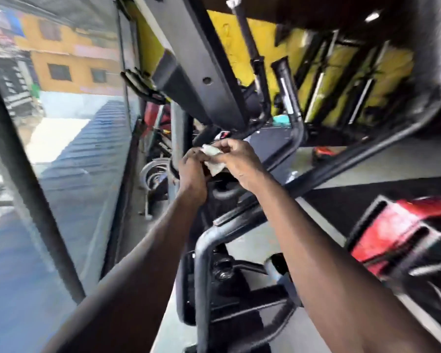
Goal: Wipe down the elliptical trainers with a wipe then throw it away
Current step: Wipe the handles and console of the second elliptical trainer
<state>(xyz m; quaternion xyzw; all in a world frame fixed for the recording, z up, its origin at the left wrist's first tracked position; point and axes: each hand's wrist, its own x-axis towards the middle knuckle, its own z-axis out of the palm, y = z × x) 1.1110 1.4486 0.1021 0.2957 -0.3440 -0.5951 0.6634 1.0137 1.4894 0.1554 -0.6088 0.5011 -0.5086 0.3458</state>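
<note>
Both arms reach forward over the black and grey frame of an elliptical trainer (204, 240). A crumpled white wipe (213, 159) sits between my hands at the middle of the view. My right hand (237, 159) pinches its upper part with curled fingers. My left hand (192, 174) grips its lower left side, fingers curled toward the wipe. The wipe hangs just in front of a dark part of the machine below the console column (196, 62). The view is tilted and blurred.
A large window (61, 123) with a dark frame bar (28, 174) runs along the left. A red and black machine part (402, 233) lies at the right. More black gym machines (329, 80) stand against a yellow wall at the back. Grey floor shows between them.
</note>
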